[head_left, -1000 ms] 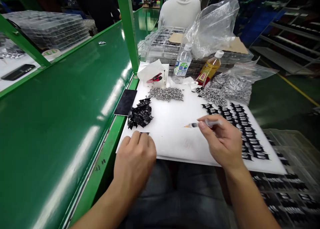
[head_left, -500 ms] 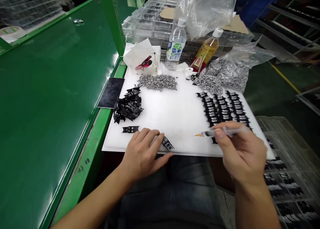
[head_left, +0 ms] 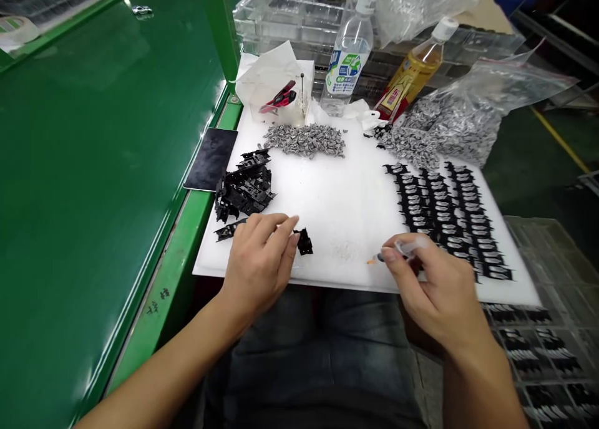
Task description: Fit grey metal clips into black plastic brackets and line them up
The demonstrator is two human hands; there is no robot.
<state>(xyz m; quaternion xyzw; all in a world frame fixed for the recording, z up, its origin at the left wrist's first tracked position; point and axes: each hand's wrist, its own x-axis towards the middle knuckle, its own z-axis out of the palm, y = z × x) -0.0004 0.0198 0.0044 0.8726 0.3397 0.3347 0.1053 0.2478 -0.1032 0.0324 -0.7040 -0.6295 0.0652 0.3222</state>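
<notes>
A small black plastic part (head_left: 304, 242) is pinched at the fingertips of my left hand (head_left: 259, 257), close above the white board (head_left: 337, 198). Behind those fingers lies another black part (head_left: 227, 231), partly covered by the hand. My right hand (head_left: 435, 285) grips a clear syringe (head_left: 409, 247) whose orange tip (head_left: 371, 262) points left, toward the held part but apart from it. Up the board, left, is a heap of black parts (head_left: 246, 189). A pile of small grey metal pieces (head_left: 306, 140) sits behind.
Rows of black parts with grey pieces (head_left: 440, 211) cover the board's right side. Behind stand a water bottle (head_left: 349, 58), a tea bottle (head_left: 414, 73) and a plastic bag of grey pieces (head_left: 472, 117). A dark tablet (head_left: 211, 159) lies left, a clear tray (head_left: 552, 292) lower right.
My left hand has picked up and turned the black part that lay under its fingers near the board's front edge. The syringe has tilted in my right hand. The view has shifted slightly.
</notes>
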